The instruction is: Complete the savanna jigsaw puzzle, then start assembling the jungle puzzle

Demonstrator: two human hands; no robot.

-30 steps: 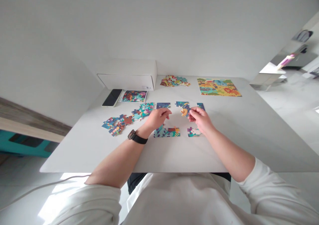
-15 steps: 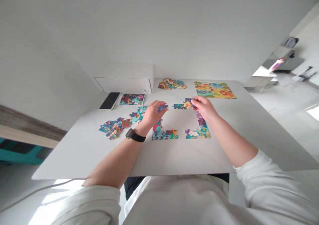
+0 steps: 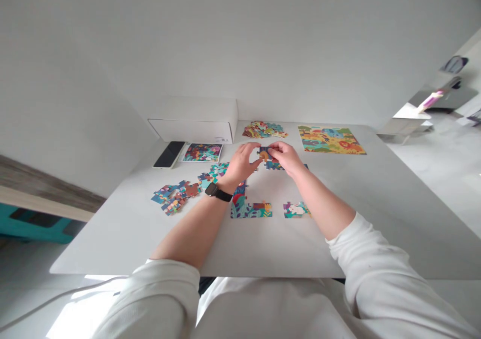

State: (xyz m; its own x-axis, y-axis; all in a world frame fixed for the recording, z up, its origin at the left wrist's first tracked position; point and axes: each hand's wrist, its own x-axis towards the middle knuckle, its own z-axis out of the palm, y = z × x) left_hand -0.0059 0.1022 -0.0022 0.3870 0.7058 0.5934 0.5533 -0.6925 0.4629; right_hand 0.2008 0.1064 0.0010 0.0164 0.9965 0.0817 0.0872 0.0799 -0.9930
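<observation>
My right hand (image 3: 286, 156) pinches a dark blue jigsaw piece with an orange shape (image 3: 264, 153) at the top of a partly joined puzzle border. Just left of that piece, my left hand (image 3: 242, 164) is curved with thumb and fingers apart; its fingertips come close to the piece, and whether they touch it is unclear. Below the right fingers lies a blue-green puzzle strip (image 3: 275, 165), partly hidden. The lower-left border section (image 3: 250, 210) has leaves and a red shape. A section with a white animal (image 3: 296, 209) lies to the right, partly behind my right forearm.
Loose puzzle pieces (image 3: 176, 197) lie on the left of the white table (image 3: 263, 251). Behind are a phone (image 3: 169, 154), a picture card (image 3: 203, 152), a white box (image 3: 191, 128), another pile of pieces (image 3: 265, 128) and a finished animal puzzle (image 3: 332, 139).
My right hand has moved left with the orange-marked piece, closer to my left hand. My left hand has opened its pinch and shifted slightly right. The camera view has shifted a little.
</observation>
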